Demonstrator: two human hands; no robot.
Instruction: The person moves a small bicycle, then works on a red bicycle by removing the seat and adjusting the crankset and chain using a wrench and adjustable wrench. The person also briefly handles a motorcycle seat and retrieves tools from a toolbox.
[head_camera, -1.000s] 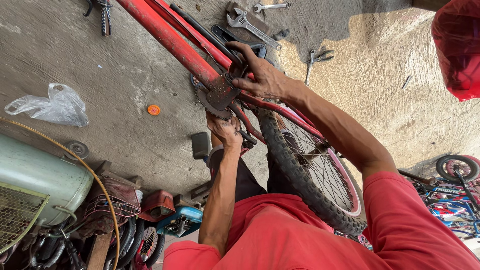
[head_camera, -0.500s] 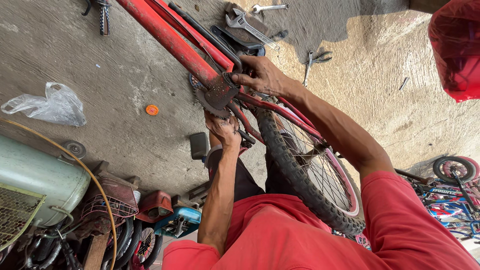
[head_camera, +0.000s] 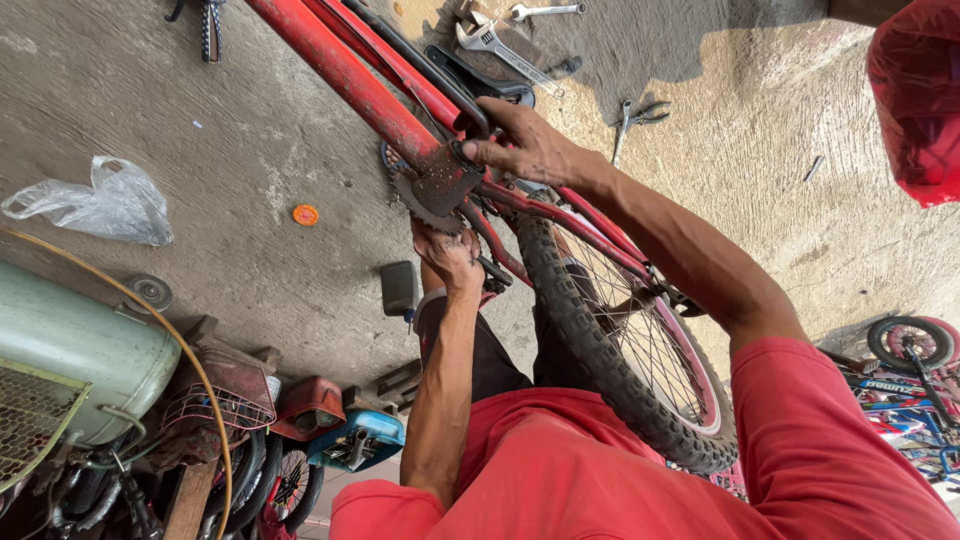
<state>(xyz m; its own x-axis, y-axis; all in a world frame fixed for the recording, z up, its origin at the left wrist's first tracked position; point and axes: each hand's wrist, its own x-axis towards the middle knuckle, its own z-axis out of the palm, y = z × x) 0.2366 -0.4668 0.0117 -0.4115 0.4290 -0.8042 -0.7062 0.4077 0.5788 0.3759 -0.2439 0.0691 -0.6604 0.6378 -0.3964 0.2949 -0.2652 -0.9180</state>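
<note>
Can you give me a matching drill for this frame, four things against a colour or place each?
Things:
1. bicycle frame tube
2. plastic bag
3. small round disc
4. adjustable wrench

Descriptions:
A. orange, lying on the concrete to the left of the chainring
B. red, running diagonally from the top down to the chainring
C. clear and crumpled, on the floor at the left
D. silver metal, on the floor at the top of the view

Pairs: 1-B, 2-C, 3-A, 4-D

Both the left hand and the right hand are at the chainring.
</note>
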